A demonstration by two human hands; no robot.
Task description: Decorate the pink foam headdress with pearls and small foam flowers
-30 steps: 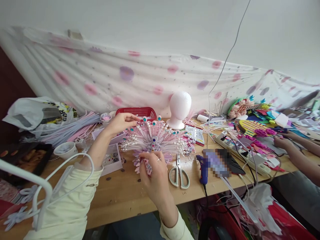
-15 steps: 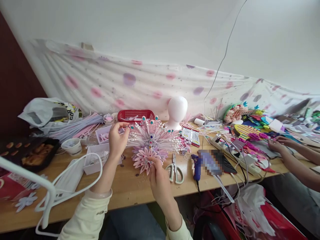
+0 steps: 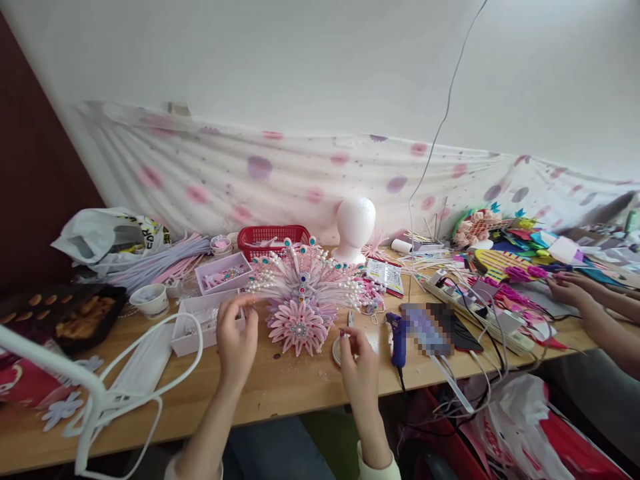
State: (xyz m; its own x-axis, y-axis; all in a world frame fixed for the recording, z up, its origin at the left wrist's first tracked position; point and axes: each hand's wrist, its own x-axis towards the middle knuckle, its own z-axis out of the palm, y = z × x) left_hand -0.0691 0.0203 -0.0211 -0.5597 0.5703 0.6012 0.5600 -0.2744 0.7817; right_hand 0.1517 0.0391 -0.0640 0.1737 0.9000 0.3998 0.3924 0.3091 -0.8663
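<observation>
On a cluttered wooden worktop [image 3: 280, 395], a pink beaded headpiece [image 3: 302, 313] sits between my left hand [image 3: 235, 337], loosely spread, and my right hand [image 3: 361, 367], partly covering the scissors [image 3: 351, 319]; whether its fingertips pinch anything, I cannot tell. Behind stands a white foam head [image 3: 356, 223].

Dressed in pale cream sleeves [image 3: 381, 467], seen only at the lower frame edge, ending partway up the forearms [image 3: 213, 420]. Bare at left hand [image 3: 235, 340] and right hand [image 3: 361, 370]. Apparently clad below in dark blue-grey trousers [image 3: 283, 450]; poorly lit.
</observation>
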